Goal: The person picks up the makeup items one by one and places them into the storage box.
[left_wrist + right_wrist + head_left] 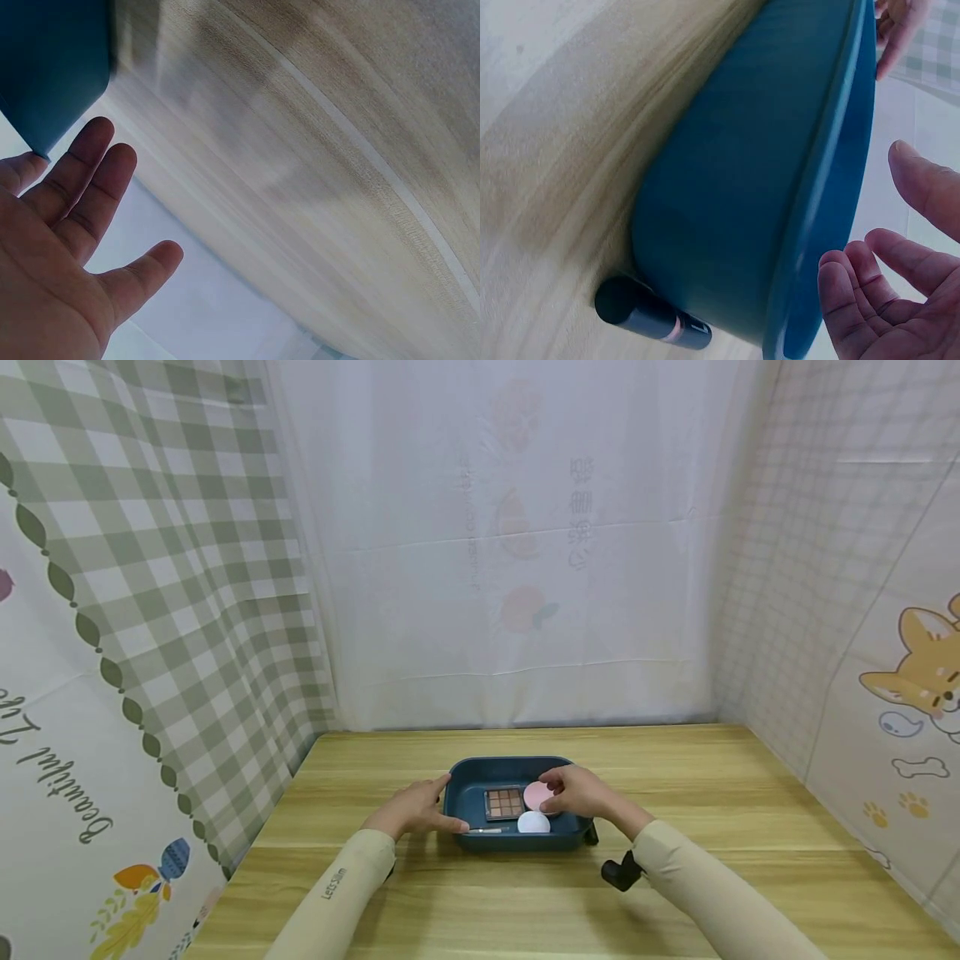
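A dark blue tray stands on the wooden table. Inside it lie an eyeshadow palette, a round pink disc, a round white disc and a slim pale stick. My left hand is at the tray's left end, fingers spread, fingertips touching the rim in the left wrist view. Its thumb lies by the stick's end. Over the tray's right side hovers my right hand, partly covering the pink disc. The right wrist view shows its thumb and loosely bent fingers apart, with nothing seen between them.
A black lipstick tube lies on the table against the tray's right end. A white curtain hangs behind the table, a green checked cloth on the left, and a printed cloth on the right.
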{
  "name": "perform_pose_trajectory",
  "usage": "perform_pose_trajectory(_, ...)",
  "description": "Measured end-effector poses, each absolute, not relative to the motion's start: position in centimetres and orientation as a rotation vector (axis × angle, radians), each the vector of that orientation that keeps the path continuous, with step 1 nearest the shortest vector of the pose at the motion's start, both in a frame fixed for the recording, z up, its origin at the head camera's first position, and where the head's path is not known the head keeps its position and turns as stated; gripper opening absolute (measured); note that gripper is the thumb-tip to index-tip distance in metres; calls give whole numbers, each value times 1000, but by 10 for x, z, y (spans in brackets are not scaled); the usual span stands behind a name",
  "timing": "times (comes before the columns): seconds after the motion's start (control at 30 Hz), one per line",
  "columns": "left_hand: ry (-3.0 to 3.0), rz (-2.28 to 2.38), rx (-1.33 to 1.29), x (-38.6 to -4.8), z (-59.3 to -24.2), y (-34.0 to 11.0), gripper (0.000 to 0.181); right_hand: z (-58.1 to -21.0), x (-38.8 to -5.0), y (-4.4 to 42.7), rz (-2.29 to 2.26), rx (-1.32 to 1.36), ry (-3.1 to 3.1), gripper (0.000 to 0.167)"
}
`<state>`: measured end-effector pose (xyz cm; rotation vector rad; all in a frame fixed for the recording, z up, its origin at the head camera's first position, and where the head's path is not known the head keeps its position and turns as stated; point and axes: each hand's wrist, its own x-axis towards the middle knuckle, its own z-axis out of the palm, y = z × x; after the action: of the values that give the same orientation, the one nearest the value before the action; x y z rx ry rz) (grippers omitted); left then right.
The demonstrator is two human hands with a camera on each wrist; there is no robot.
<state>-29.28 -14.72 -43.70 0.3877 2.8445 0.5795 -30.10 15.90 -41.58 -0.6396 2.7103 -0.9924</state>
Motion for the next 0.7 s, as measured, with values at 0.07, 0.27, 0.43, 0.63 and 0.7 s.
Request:
perform_pose_trajectory(0.07,2844,577,387,-293,-437,-147,108,-414,-302,162,-995,-640,2716,50)
perform_pose_trajectory(0.27,2848,575,387,-294,-438,-148,108,-406,-303,171,-997,-636,2710,50)
perform_pose_trajectory(0.43,2851,562,402,-295,-439,-149,109,-402,-304,179,-1029,-631,2703,51)
perform_pose_trajectory(0.63,2854,555,416,-295,-438,-149,109,-397,-305,194,-1056,-651,2712,55)
perform_pose_trajectory(0.7,2854,555,416,-295,-438,-148,109,-395,-306,200,-1053,-643,2719,56)
